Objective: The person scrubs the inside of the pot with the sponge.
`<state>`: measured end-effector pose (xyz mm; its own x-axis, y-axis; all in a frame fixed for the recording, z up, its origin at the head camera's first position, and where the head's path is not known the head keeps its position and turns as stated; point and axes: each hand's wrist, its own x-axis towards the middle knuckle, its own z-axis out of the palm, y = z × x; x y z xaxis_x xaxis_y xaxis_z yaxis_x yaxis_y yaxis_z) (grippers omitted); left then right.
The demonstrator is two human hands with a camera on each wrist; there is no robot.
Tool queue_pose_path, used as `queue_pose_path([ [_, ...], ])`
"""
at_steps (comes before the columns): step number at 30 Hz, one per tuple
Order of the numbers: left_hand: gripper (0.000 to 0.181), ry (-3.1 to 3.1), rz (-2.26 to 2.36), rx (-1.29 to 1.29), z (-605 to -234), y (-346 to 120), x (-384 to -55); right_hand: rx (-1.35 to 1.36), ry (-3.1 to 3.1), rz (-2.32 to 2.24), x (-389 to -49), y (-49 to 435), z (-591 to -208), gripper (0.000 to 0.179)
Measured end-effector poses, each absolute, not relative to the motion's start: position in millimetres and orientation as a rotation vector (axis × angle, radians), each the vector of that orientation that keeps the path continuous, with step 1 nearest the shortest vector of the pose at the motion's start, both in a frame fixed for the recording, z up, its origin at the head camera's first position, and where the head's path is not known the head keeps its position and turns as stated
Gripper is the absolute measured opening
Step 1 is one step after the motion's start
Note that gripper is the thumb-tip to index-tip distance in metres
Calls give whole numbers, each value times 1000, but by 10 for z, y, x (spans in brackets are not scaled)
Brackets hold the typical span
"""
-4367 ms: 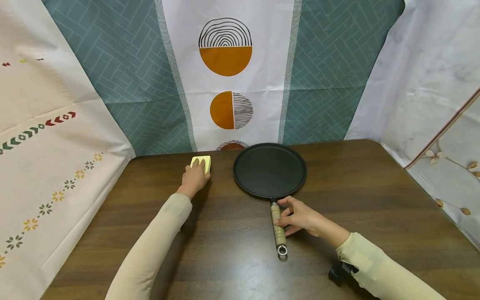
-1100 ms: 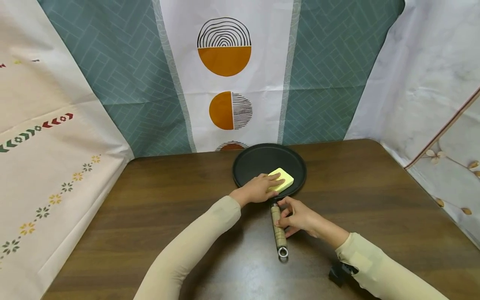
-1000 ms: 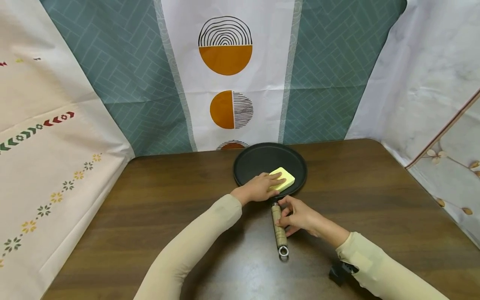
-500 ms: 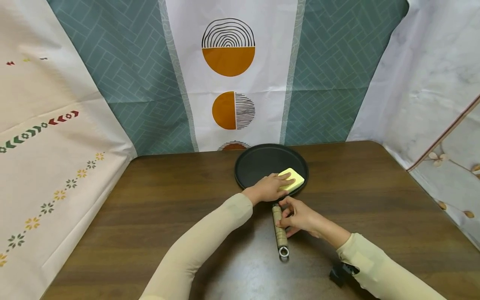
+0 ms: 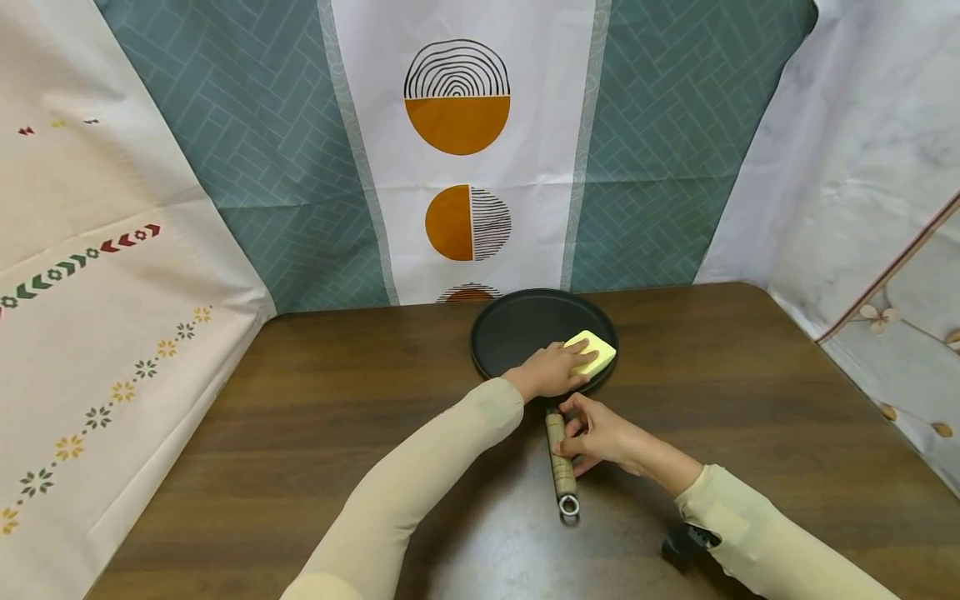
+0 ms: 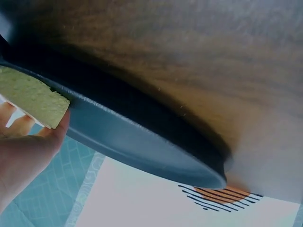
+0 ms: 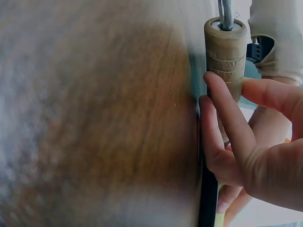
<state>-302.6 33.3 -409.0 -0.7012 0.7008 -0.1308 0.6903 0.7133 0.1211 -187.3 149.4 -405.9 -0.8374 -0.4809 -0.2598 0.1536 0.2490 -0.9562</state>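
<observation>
Yellow and porous, one blocky sponge [image 5: 602, 345] is on one round black pan [image 5: 517, 327], under the fingers of the left hand [image 5: 551, 370], which grips it. One grooved wooden handle [image 5: 563, 472], its long axis pointing toward the person, is pinched by the right hand [image 5: 606, 434]; one metal ring [image 5: 570, 512] tips it beyond those fingers.

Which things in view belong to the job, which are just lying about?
In the job:
yellow sponge, under left grip
black pan, handle held by right grip

Just there:
brown table
hanging cloths
black item by right sleeve
</observation>
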Motion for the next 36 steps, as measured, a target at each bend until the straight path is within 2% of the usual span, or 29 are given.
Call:
queue_pose_path([
  [17, 51, 2800, 25, 1063, -4101, 477, -3165, -306, 2025, -1569, -1868, 1485, -4023, 51],
  [36, 50, 2834, -1, 981, -4067, 553, -3290, -266, 1977, -1622, -1865, 1486, -4035, 61],
])
